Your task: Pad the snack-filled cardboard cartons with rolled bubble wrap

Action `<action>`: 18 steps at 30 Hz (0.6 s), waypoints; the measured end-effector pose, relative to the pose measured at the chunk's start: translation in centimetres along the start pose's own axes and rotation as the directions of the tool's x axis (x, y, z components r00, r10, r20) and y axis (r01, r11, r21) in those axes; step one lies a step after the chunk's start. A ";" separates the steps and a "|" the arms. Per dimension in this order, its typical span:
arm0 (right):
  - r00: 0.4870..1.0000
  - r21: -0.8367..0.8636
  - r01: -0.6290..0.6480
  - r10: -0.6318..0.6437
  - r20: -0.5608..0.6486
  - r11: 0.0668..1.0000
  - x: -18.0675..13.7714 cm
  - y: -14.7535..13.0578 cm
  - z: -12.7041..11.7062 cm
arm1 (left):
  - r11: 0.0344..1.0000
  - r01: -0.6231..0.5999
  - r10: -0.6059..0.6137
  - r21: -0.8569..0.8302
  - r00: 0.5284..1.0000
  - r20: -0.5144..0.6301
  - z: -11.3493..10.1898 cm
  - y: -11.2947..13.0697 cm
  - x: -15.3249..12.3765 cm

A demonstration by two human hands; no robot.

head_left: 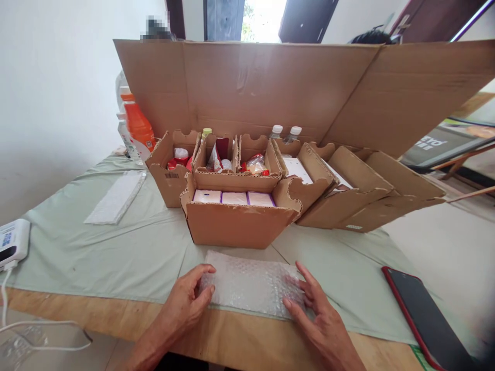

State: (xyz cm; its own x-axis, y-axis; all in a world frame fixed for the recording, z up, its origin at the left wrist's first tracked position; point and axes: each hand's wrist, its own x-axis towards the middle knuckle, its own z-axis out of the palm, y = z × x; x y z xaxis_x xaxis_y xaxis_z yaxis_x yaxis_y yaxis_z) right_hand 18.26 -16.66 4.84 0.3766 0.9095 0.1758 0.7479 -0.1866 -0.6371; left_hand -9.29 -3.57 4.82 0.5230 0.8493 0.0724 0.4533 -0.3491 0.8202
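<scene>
A folded sheet of clear bubble wrap (251, 283) lies flat near the table's front edge, spread between my two hands. At its left end is my left hand (189, 296), thumb and forefinger over the edge and the other fingers tucked mostly out of sight. My right hand (315, 312) takes the right end, thumb on top, forefinger stretched away, and other fingers partly behind the plastic. Just beyond the wrap stands a cardboard box (235, 226) with white, purple-edged packs (234, 198) inside.
More cardboard bins (170, 188) with goods stand behind, before a tall cardboard screen (263, 87). At left are another bubble wrap piece (118, 198), an orange bottle (138, 123) and a white device (15, 242) with a cable. A red-cased phone (425, 314) lies at right.
</scene>
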 end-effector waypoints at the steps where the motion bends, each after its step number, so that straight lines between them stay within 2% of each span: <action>1: 0.998 -0.014 0.050 -0.049 0.029 0.999 -0.3 0.2 -0.2 | 0.999 -0.027 0.027 0.023 0.999 0.019 0.2 0.0 0.0; 3: 0.985 -0.058 0.168 -0.165 0.053 0.984 -0.7 0.5 -0.5 | 0.995 -0.089 0.087 0.055 0.996 0.037 0.6 0.3 -0.2; 6: 0.930 -0.130 0.356 -0.364 -0.050 0.926 -1.0 -0.6 -1.2 | 0.951 -0.282 0.285 0.130 0.959 -0.007 0.2 1.6 -0.6; 8: 0.880 -0.172 0.429 -0.453 -0.143 0.887 -0.9 -2.4 -2.3 | 0.866 -0.447 0.472 0.223 0.878 -0.075 -1.1 3.3 -0.8; 10: 0.837 -0.200 0.451 -0.490 -0.243 0.870 -0.2 -5.0 -3.9 | 0.773 -0.539 0.612 0.335 0.773 -0.168 -3.3 5.2 -0.5; 14: 0.704 -0.246 0.534 -0.586 -0.401 0.809 4.1 -10.5 -7.4 | 0.652 -0.539 0.751 0.533 0.558 -0.354 -8.3 8.8 2.6; 15: 0.693 -0.237 0.555 -0.601 -0.399 0.797 5.8 -11.6 -8.0 | 0.647 -0.535 0.758 0.544 0.531 -0.379 -9.4 9.3 3.8; 16: 0.716 -0.206 0.559 -0.593 -0.369 0.803 7.6 -12.5 -8.5 | 0.665 -0.529 0.742 0.527 0.545 -0.390 -10.3 9.6 5.1; 17: 0.764 -0.156 0.545 -0.564 -0.312 0.824 9.4 -13.2 -8.9 | 0.700 -0.518 0.708 0.492 0.594 -0.382 -11.0 9.8 6.4; 18: 0.826 -0.101 0.509 -0.518 -0.222 0.855 11.3 -13.7 -9.2 | 0.748 -0.490 0.650 0.448 0.679 -0.342 -11.6 9.9 7.6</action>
State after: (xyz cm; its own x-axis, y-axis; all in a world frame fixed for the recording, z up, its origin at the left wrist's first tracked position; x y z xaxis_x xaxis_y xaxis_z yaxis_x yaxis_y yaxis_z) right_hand 17.30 -7.26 22.44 0.0450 0.7654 0.6420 0.8860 0.2663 -0.3796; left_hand -9.20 4.03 20.06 0.4031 0.4852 0.7759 0.4057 -0.8547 0.3237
